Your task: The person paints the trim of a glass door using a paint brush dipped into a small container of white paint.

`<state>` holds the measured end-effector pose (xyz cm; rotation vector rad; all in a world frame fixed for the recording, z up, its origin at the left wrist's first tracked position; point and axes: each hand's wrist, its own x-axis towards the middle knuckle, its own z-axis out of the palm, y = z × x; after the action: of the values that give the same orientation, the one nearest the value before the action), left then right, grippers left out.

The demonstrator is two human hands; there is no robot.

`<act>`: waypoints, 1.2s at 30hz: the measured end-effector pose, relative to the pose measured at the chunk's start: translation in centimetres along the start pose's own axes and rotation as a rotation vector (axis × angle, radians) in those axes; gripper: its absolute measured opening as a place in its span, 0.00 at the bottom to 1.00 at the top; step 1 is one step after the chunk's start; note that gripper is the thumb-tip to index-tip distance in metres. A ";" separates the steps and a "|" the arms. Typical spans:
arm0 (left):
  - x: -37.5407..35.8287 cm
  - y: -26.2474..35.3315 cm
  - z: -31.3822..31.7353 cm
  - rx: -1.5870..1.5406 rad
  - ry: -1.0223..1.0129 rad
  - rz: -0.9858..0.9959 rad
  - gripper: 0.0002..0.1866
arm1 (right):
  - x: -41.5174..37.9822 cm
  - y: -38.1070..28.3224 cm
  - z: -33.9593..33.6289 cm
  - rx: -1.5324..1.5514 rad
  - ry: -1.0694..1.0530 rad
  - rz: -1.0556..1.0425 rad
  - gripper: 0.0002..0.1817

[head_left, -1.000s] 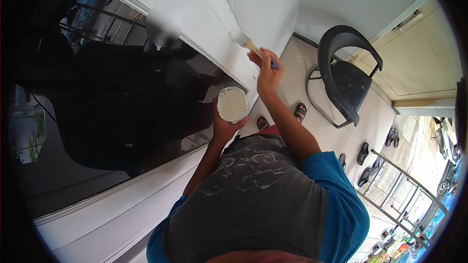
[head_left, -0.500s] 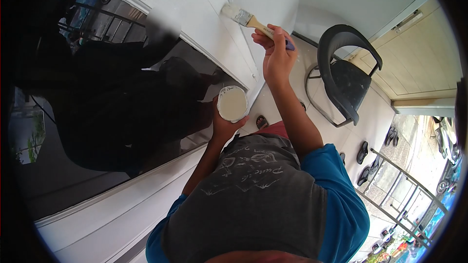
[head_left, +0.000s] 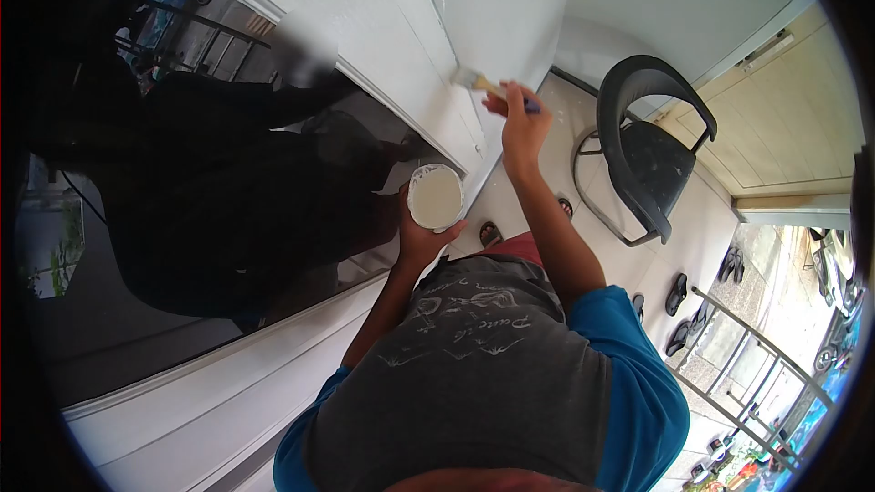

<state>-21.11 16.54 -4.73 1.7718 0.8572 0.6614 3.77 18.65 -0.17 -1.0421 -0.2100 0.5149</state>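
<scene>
My right hand (head_left: 523, 132) is closed around the handle of a paintbrush (head_left: 497, 91), held up beside the white frame (head_left: 401, 46). The brush's bristles point left and lie right at the frame's edge, where it meets the pale wall (head_left: 501, 9); they look blurred. Lower down, my left hand (head_left: 423, 239) grips a round tub of off-white paint (head_left: 436, 197) from its side and underneath. White smears mark the tub's rim. Behind the tub, a dark glass pane (head_left: 228, 191) set in the frame reflects my figure.
A black chair (head_left: 649, 159) stands on the tiled floor to the right. Several dark slippers (head_left: 676, 293) lie near a metal railing (head_left: 756, 346) at the lower right. A cream door (head_left: 775, 118) is at the far right.
My right hand has brought the paintbrush downward and slightly right along the frame's edge. My left hand and the paint tub have stayed nearly in place.
</scene>
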 end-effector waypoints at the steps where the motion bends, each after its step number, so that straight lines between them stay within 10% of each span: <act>1: 0.0 0.0 0.0 0.000 -0.004 -0.003 0.54 | -0.2 -2.6 1.4 0.080 -0.048 -0.056 0.17; 8: -0.1 0.0 0.3 -0.020 0.003 -0.028 0.54 | 0.6 -1.0 1.0 0.382 -0.249 -0.048 0.21; 17: 0.4 0.4 0.3 -0.029 -0.002 0.009 0.53 | 0.2 11.8 -7.3 -0.052 0.149 0.249 0.17; 26: 0.1 0.8 0.3 -0.010 0.003 -0.044 0.53 | -1.5 -8.7 4.1 0.274 -0.190 -0.200 0.20; 36: 0.2 -0.3 -0.1 -0.060 0.000 -0.001 0.53 | -1.9 9.1 -5.3 -0.070 0.174 0.152 0.16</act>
<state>-21.15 16.79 -5.03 1.7173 0.8292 0.6797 1.45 17.22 -10.53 -1.1704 0.0056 0.5538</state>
